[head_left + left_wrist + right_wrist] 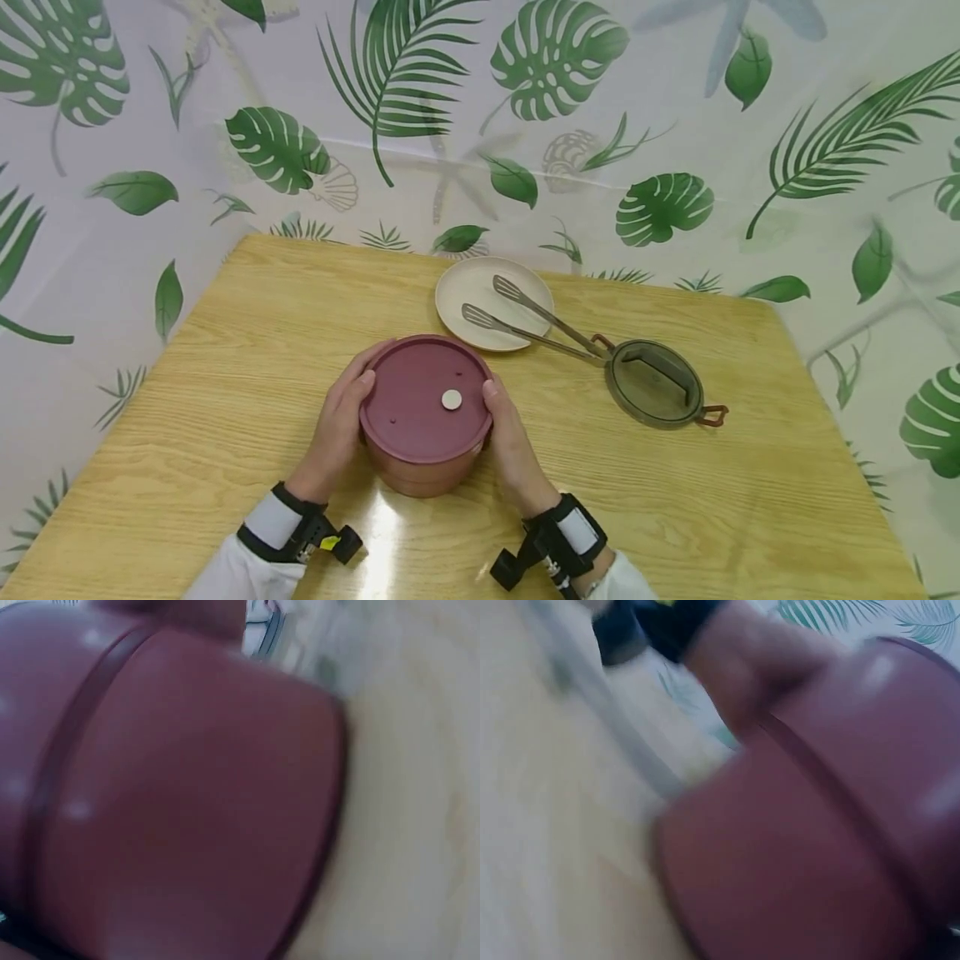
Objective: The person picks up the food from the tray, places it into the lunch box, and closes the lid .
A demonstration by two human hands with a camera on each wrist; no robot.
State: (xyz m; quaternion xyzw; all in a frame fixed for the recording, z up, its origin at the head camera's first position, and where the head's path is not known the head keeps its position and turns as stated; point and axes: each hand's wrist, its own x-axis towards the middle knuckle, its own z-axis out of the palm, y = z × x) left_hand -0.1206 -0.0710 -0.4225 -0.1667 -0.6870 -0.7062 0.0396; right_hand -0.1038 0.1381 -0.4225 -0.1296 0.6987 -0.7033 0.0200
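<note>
A maroon round pot point(423, 475) with a flat maroon lid point(420, 433) is in the middle of the head view, near the front of the table. A pale round button point(452, 400) shows on the lid. My left hand point(341, 425) grips the pot's left side, thumb at the lid's rim. On the opposite side, my right hand point(513, 442) holds it the same way; the far fingers of both hands are partly hidden. Both wrist views are blurred and mostly filled by the pot's reddish side wall point(195, 795), also the side wall point(780, 847) on the right.
Behind the pot lies a cream plate point(465, 283). Two slotted turners, one nearer point(517, 331) and one farther point(543, 312), rest across its rim. Their handles reach a dark, round lidded pan point(652, 404) with red-brown side handles. A leaf-printed cloth point(450, 167) hangs behind the wooden table point(285, 308).
</note>
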